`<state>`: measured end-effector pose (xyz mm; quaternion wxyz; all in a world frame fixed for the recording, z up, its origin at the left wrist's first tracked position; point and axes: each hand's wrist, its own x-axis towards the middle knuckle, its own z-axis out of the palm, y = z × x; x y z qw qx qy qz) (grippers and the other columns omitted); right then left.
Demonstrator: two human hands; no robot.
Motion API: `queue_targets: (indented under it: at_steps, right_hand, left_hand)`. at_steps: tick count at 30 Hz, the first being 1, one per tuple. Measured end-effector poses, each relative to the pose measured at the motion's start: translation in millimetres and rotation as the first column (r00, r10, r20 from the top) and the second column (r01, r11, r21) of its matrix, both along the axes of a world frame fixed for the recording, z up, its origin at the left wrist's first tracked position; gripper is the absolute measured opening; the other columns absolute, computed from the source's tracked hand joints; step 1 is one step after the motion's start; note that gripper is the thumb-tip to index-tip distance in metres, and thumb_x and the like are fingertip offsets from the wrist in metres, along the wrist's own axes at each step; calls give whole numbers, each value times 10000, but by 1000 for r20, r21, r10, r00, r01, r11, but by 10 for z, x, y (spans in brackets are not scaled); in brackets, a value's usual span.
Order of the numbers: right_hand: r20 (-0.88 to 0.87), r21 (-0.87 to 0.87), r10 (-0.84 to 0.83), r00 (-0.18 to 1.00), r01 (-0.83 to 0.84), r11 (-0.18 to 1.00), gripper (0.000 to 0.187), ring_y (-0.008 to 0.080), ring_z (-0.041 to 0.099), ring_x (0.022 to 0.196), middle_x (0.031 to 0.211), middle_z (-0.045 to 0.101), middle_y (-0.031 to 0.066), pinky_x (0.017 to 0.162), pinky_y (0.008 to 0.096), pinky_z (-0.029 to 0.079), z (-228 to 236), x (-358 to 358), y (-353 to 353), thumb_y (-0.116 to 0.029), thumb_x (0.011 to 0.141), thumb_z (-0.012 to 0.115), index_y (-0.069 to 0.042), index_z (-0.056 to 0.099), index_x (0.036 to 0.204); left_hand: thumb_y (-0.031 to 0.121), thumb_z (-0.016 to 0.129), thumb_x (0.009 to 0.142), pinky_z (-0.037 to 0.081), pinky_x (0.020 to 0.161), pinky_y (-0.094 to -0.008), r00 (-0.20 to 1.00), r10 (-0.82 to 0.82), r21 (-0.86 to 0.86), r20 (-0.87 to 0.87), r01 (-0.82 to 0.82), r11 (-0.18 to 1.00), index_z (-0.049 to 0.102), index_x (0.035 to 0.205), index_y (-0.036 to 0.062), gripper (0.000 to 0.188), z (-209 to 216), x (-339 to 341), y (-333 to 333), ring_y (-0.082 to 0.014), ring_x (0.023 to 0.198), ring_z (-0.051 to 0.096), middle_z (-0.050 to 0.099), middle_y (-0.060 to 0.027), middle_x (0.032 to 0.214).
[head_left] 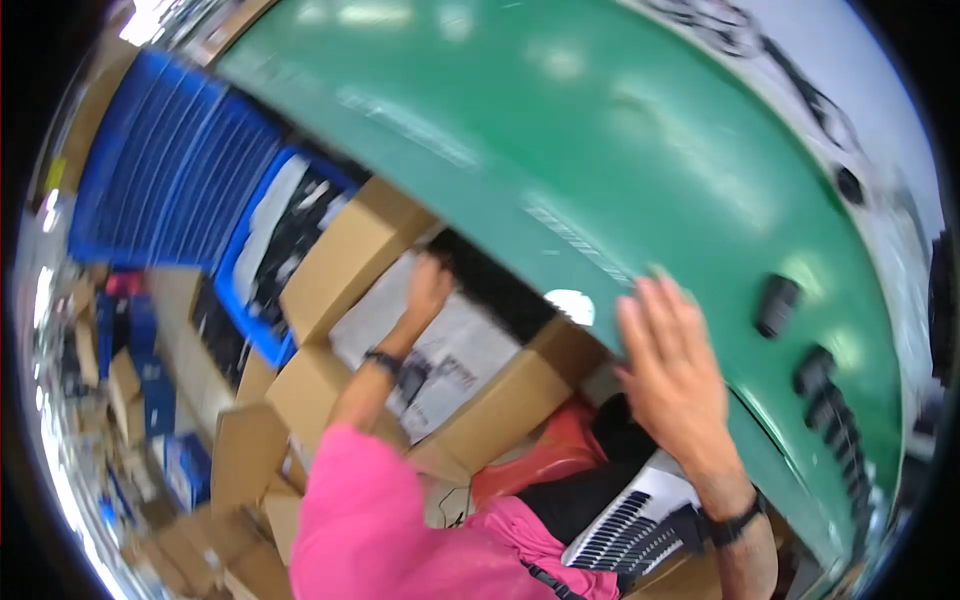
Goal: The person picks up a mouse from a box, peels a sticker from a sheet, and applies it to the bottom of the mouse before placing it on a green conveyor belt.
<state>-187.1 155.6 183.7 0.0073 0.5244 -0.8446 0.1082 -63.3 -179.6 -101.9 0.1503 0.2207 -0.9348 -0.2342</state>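
My left hand point(430, 288) reaches into an open cardboard box point(500, 405), against the far part of a whitish sheet or bag point(455, 335) with dark print that covers its contents. Blur hides the fingers, so I cannot tell whether they grip anything. My right hand point(670, 370) is spread flat, palm down, over the near edge of the green table point(560, 130), and holds nothing. Below it, beside my lap, lies a white tray-like piece point(635, 515) with rows of dark slots.
Blue crates point(165, 165) stand at the left, one filled with dark bagged pieces point(290, 240). On the table's right are a short black cylinder point(777, 305) and a row of similar black pieces point(840, 425). A red stool point(535, 455) and more cartons point(210, 550) are lower down.
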Motion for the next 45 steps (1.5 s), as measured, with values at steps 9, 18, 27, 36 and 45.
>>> queue_targets:
  at_steps: [9, 18, 27, 36, 45]
  right_hand:
    - [92, -360, -32, 995, 64, 931, 461, 353, 482, 1209, 1250, 531, 197, 1010, 428, 407, -231, 376, 396, -145, 766, 622, 12, 548, 1193]
    - [464, -423, -793, 395, 885, 193, 134, 196, 600, 693, 859, 611, 117, 592, 268, 475, -349, 1723, 2289, -6, 855, 610, 34, 645, 979]
    - [432, -332, -826, 361, 916, 226, 264, 198, 610, 716, 937, 605, 126, 643, 294, 510, -672, 2069, 2230, -31, 812, 686, 44, 625, 1058]
    - [523, -290, -778, 349, 931, 223, 70, 207, 608, 730, 867, 613, 95, 645, 301, 481, -549, 1930, 2111, 11, 826, 643, 21, 588, 867]
    - [957, -185, -245, 155, 977, -106, 80, 98, 558, 677, 865, 586, 73, 578, 210, 442, 51, 2147, 2326, 49, 850, 598, 27, 533, 893]
  left_hand:
    - [173, 506, 935, 461, 677, -356, 563, -400, 38, -723, 610, 791, 540, 962, -38, 216, 3138, -557, 2458, -266, 746, 556, 581, -167, 876]
    - [646, 664, 726, 536, 756, -468, 896, -433, -299, 101, 443, 845, 528, 1189, 28, 784, 2805, -2073, 3066, -404, 916, 637, 598, -240, 1045]
    - [110, 592, 813, 529, 772, -311, 773, -498, 771, -392, 571, 280, 449, 1192, -2, 420, 2974, -1090, 3142, -183, 899, 615, 587, -129, 1047]
    - [41, 581, 890, 473, 967, -398, 786, -554, 957, -276, 169, -238, 298, 1384, 40, 570, 2495, 528, 3616, -272, 1167, 551, 447, -194, 1361]
    - [89, 535, 925, 517, 749, -296, 691, -715, 991, -110, 20, -133, 286, 1419, 76, 553, 2794, 459, 3638, -204, 882, 634, 570, -139, 1149]
